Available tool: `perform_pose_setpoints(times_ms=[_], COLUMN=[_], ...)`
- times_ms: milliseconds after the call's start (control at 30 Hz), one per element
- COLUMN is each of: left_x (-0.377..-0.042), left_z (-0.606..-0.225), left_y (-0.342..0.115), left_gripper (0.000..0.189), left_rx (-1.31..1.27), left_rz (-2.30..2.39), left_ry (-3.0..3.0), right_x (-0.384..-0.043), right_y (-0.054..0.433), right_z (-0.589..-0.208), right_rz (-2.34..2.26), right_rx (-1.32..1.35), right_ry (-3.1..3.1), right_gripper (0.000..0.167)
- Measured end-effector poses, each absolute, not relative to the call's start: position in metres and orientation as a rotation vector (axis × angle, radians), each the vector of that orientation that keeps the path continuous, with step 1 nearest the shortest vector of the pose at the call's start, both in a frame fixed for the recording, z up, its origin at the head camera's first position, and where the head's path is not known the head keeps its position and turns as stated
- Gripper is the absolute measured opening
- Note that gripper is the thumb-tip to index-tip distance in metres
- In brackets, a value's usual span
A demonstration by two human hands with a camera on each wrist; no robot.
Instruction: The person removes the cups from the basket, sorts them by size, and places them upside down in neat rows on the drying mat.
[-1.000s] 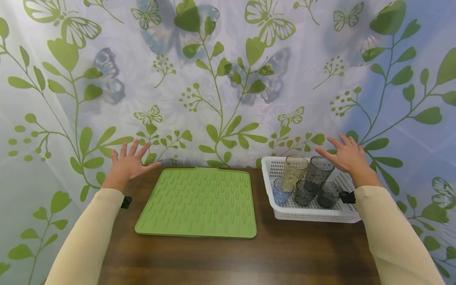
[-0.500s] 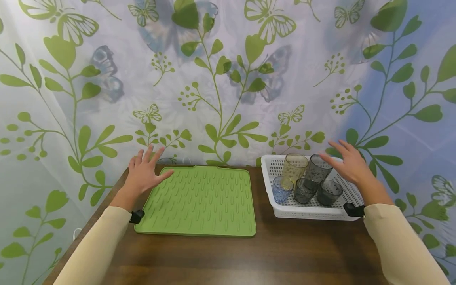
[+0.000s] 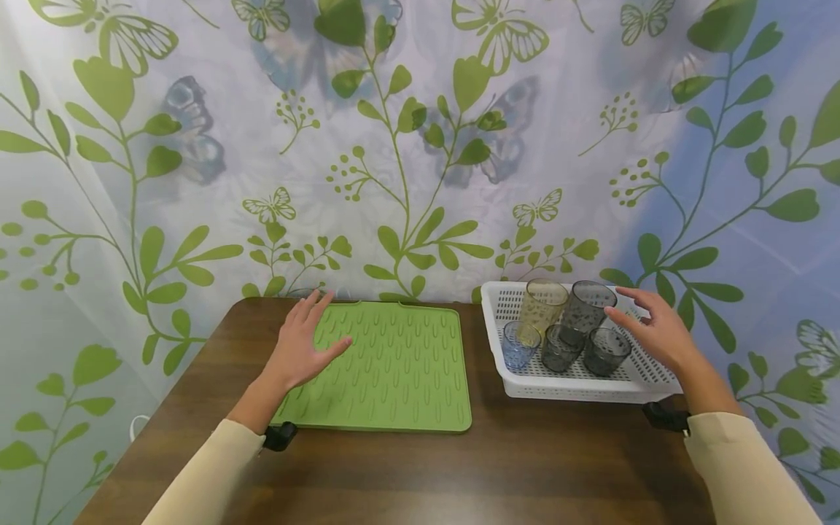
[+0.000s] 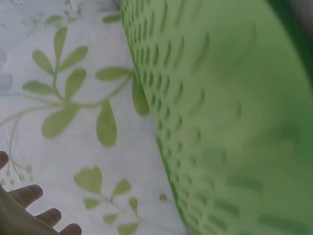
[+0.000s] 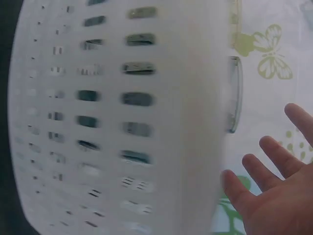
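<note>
My left hand (image 3: pixel 303 350) hovers over the left part of a green ribbed drying mat (image 3: pixel 394 364), fingers spread and holding nothing. In the left wrist view its fingers (image 4: pixel 29 195) show at the lower left, apart from the mat. My right hand (image 3: pixel 656 328) is above the right side of a white perforated basket (image 3: pixel 577 390), its fingers relaxed near a tall grey glass (image 3: pixel 586 310). The basket also holds a tall yellowish glass (image 3: pixel 543 305), a small blue glass (image 3: pixel 520 348) and two short dark glasses, one in the middle (image 3: pixel 561 350) and one at the right (image 3: pixel 607 354).
Both mat and basket lie on a brown wooden table (image 3: pixel 420 474). Behind it hangs a curtain (image 3: pixel 420 146) printed with green leaves and butterflies. A white cord (image 3: pixel 135 426) shows beyond the table's left edge.
My left hand has moved right and nearer, from beside the mat to over it. My right hand has come a little lower and nearer, its fingers less spread. Mat and basket stay put.
</note>
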State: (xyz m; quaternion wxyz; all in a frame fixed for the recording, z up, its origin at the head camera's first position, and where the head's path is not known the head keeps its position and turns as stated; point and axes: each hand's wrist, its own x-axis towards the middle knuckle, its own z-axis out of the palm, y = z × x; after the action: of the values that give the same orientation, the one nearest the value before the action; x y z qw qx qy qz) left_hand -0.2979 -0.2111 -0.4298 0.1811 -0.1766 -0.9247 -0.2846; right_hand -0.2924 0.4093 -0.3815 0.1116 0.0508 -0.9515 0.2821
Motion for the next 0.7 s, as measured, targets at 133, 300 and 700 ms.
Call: perform_pose_setpoints(times_ms=[133, 300, 700], left_x=[-0.289, -0.279, -0.258], left_z=[-0.435, -0.441, -0.455], left_y=[-0.196, -0.182, -0.159], left_gripper=[0.085, 0.083, 0.077], left_rx=[-0.532, -0.545, -0.527], left_rz=[-0.927, -1.037, -1.263], left_ry=[-2.573, -2.555, -2.556], right_x=[-0.287, -0.284, -0.286], right_y=[0.413, 0.414, 0.419], right_z=[-0.390, -0.397, -0.402], right_rz=[0.911, 0.952, 1.030], right_rx=[0.120, 0.094, 0.086], right_ry=[-2.808, -2.832, -2.939], right_gripper=[0.079, 0.081, 0.087])
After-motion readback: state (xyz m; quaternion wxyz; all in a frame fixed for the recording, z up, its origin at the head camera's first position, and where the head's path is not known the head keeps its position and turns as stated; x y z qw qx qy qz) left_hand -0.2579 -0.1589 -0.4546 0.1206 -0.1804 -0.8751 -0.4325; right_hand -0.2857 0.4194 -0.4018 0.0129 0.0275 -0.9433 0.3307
